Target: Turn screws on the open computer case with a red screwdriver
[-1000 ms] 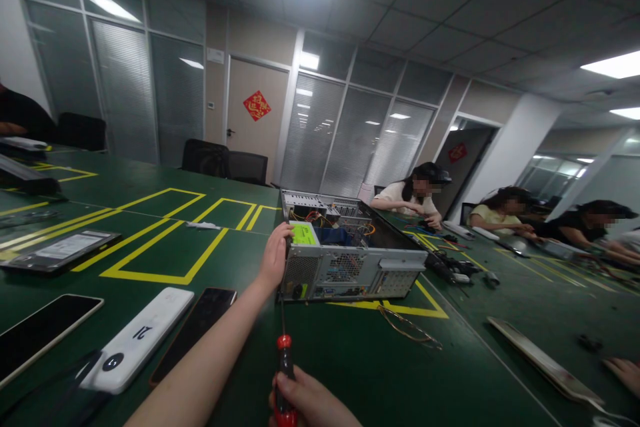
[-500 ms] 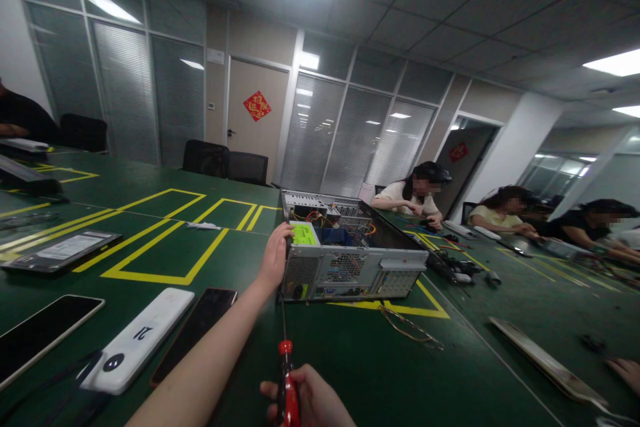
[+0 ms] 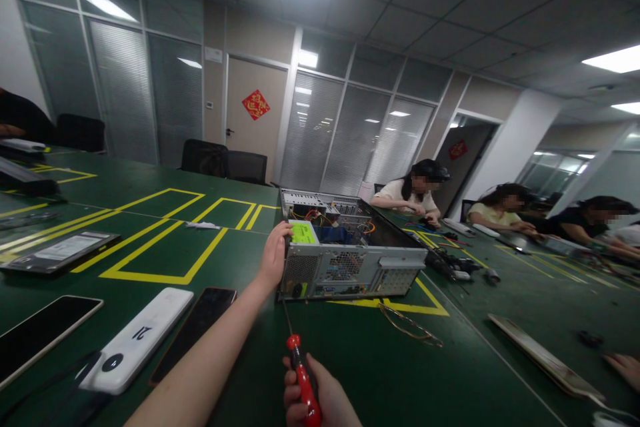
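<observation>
An opened computer case [image 3: 370, 273] lies on the green table, its rear panel facing me and its wiring showing from above. My left hand [image 3: 274, 255] grips its left rear edge, fingers over the side beside the power supply [image 3: 303, 232] with its yellow-green label. Held in my right hand [image 3: 320, 390] is a red and black screwdriver [image 3: 303, 373]. Its shaft points away from me, up to the lower left corner of the rear panel. Whether the tip touches a screw there I cannot tell.
Left of my arm lie a hard drive [image 3: 60, 252], a white power bank [image 3: 137, 340] and two phones, one dark [image 3: 195, 333]. Eyeglasses [image 3: 410, 327] rest in front of the case. Right are cables [image 3: 453, 265] and a flat long object [image 3: 543, 353]. Several people sit beyond.
My right hand and the screwdriver handle have swung slightly to the right, so the shaft now slants. My left hand keeps its hold on the case.
</observation>
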Tool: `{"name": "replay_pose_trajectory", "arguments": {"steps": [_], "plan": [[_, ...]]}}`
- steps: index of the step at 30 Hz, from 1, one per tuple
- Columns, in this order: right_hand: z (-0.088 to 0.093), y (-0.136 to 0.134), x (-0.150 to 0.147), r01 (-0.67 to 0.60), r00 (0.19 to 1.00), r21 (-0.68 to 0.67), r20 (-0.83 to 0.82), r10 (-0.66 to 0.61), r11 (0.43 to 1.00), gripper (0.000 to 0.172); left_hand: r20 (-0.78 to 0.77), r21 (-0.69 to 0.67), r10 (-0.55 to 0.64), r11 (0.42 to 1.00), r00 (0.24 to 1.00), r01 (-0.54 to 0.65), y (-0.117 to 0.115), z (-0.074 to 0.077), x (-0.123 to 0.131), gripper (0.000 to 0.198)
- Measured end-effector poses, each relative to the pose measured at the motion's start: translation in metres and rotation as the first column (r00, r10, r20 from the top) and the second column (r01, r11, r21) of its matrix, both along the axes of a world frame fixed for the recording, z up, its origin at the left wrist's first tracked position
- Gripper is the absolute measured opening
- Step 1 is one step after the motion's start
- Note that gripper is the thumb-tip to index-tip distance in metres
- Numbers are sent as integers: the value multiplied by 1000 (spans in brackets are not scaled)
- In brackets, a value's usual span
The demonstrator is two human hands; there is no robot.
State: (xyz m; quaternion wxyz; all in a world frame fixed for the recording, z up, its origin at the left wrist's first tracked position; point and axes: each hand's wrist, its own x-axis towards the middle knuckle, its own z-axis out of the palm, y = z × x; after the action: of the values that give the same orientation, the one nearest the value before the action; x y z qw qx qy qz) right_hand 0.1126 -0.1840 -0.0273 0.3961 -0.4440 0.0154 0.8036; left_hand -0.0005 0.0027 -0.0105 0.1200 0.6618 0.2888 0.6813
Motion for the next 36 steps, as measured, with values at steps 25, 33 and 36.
{"name": "replay_pose_trajectory", "arguments": {"steps": [25, 33, 36], "plan": [[4, -1, -1, -115, 993, 28, 11, 115, 993, 56, 3, 3, 4, 1000, 1000, -4, -1, 1, 0, 38], [10, 4, 20, -117, 976, 5, -186, 116, 993, 50, 12, 12, -1, 1000, 1000, 1, 2, -2, 1, 38], [7, 2, 38, -133, 971, 5, -202, 132, 991, 50, 9, 11, 2, 1000, 1000, -2, 3, -3, 1, 38]]}}
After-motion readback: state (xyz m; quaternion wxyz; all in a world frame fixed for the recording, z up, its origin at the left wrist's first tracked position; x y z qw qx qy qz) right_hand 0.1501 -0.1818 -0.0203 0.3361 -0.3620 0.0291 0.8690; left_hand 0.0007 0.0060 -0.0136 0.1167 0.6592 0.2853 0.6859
